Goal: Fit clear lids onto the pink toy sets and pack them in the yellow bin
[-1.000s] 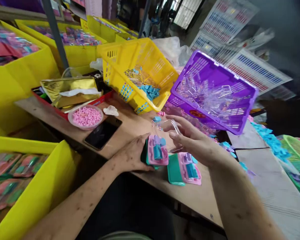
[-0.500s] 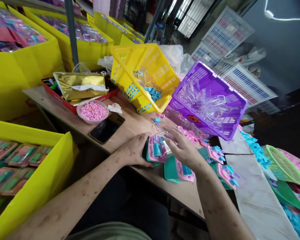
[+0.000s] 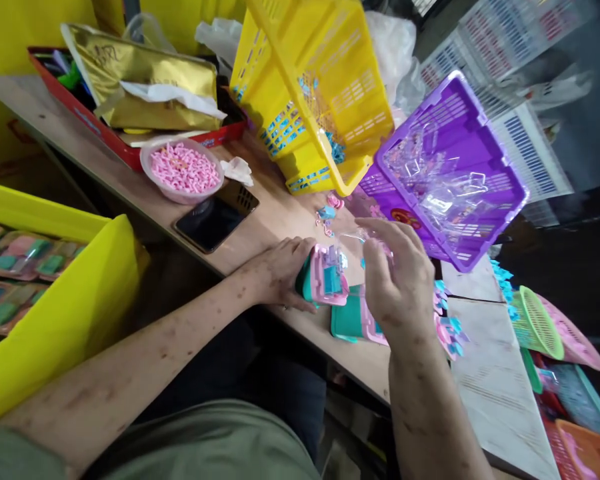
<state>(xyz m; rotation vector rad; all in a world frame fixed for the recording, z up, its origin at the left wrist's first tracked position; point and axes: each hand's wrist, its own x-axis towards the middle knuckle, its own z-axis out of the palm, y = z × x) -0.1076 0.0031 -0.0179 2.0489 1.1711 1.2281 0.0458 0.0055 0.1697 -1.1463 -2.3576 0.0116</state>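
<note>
My left hand point(image 3: 287, 273) is closed round a small pink and teal plastic toy case point(image 3: 325, 277), which stands on the table with blue and clear parts in its pink face. My right hand point(image 3: 403, 270) is raised just right of that case, fingers curled, with a thin clear plastic piece point(image 3: 354, 237) showing at its fingertips; its full shape is hidden. Below the right hand lies a second teal and pink case point(image 3: 347, 319), partly covered by the wrist. More pink and blue toy parts point(image 3: 449, 333) show beyond the right forearm.
A yellow basket point(image 3: 300, 127) holds blue pieces, and a purple basket point(image 3: 500, 173) holds clear plastic parts. Left of them are a phone point(image 3: 217, 217), a bowl point(image 3: 153, 177) of pink pieces and a red tray point(image 3: 115, 143). A yellow box point(image 3: 90, 293) stands at the left.
The view has tilted down and come closer to the table. My right hand has lifted away from the case to the right; my left hand still grips the case.
</note>
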